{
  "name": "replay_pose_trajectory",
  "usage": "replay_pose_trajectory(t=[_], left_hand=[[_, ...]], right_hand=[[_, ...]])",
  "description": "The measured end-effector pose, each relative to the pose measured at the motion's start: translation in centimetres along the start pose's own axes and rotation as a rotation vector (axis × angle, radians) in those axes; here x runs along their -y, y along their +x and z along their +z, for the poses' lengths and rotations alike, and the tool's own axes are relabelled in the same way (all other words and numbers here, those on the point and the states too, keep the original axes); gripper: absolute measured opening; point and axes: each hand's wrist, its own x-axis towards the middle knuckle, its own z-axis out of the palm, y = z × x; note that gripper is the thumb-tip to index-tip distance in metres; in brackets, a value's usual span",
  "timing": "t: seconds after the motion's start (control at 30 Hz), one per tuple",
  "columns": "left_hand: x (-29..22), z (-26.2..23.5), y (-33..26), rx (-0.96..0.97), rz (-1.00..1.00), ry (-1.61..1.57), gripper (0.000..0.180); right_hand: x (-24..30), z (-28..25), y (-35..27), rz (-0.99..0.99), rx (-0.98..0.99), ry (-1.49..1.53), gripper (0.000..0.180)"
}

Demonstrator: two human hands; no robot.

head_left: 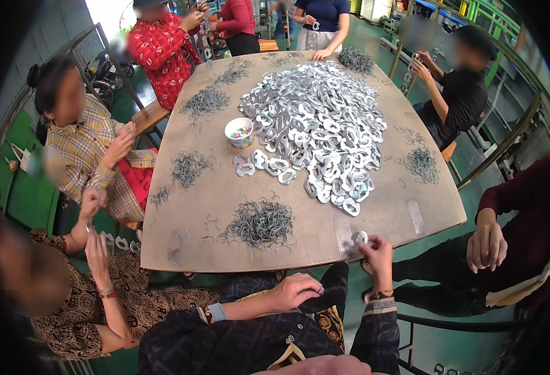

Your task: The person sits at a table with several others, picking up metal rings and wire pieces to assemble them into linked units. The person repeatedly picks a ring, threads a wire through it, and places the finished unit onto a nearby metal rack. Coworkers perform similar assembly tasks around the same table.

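I hold a single silver link pinched in my right hand, fingers and thumb closed on it over the near edge of the tabletop. At seven to eight o'clock from it, my left hand lies above my lap with its fingers bent; I cannot tell whether they hold anything. At nine o'clock sits a tangled heap of wire hooks; between ten and eleven stands a paper cup. The great pile of links spreads toward eleven, its nearest ones at twelve. A smaller hook heap lies between one and two. At three o'clock hangs a co-worker's hand; at nine, beyond the tabletop, another co-worker's hands are raised, loose links hanging beside them.
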Motion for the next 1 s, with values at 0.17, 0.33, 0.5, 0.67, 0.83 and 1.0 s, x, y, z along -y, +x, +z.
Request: replay_pose_trajectory(t=[0.17, 0.33, 0.5, 0.67, 0.83, 1.0], left_hand=[[0.1, -0.1, 0.2, -0.052, -0.016, 0.036, 0.011], [-0.4, -0.3, 0.8, -0.125, -0.066, 0.098, 0.011], [-0.4, -0.3, 0.5, -0.168, -0.061, 0.112, 0.013], [-0.1, 0.0, 0.1, -0.151, -0.115, 0.143, 0.012], [0.2, -0.2, -0.6, -0.194, -0.155, 0.13, 0.012], [0.7, -0.3, -1.5, -0.156, -0.177, 0.091, 0.014]], right_hand=[[4.6, 3.7, -6.7, 0.2, 0.186, 0.552, 0.014], [4.6, 5.3, -10.4, 0.071, 0.171, 0.595, 0.013], [5.6, 6.0, -11.6, -0.012, 0.11, 0.493, 0.013], [5.8, 6.5, -12.3, -0.028, 0.058, 0.42, 0.012], [6.5, 7.3, -13.1, -0.065, 0.055, 0.452, 0.01], [5.5, 7.3, -14.1, -0.111, 0.023, 0.328, 0.01]])
